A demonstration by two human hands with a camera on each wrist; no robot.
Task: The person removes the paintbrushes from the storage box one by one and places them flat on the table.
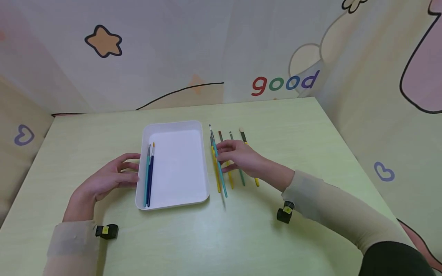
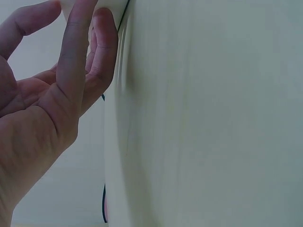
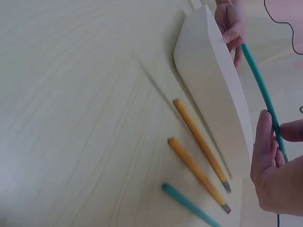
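Observation:
Raised over the table, a teal paintbrush [image 1: 223,183] is pinched between the thumb and fingers of my right hand [image 1: 238,155]; its bristles point to the back. In the right wrist view the teal handle [image 3: 258,78] stands clear of the tabletop. My left hand [image 1: 114,174] rests with relaxed fingers against the left side of a white tray [image 1: 179,165]. Along the tray's left side lie a teal paintbrush [image 1: 146,182] and a dark blue paintbrush [image 1: 150,176]. Only a corner of the tray [image 2: 106,5] shows in the left wrist view, behind the fingers.
Right of the tray, several paintbrushes lie side by side: a yellow one [image 1: 218,178] under the held brush, another yellow one [image 1: 230,181], a green one [image 1: 242,177] and a yellow one with a dark ferrule [image 1: 256,181]. Patterned walls enclose the pale table [image 1: 172,241].

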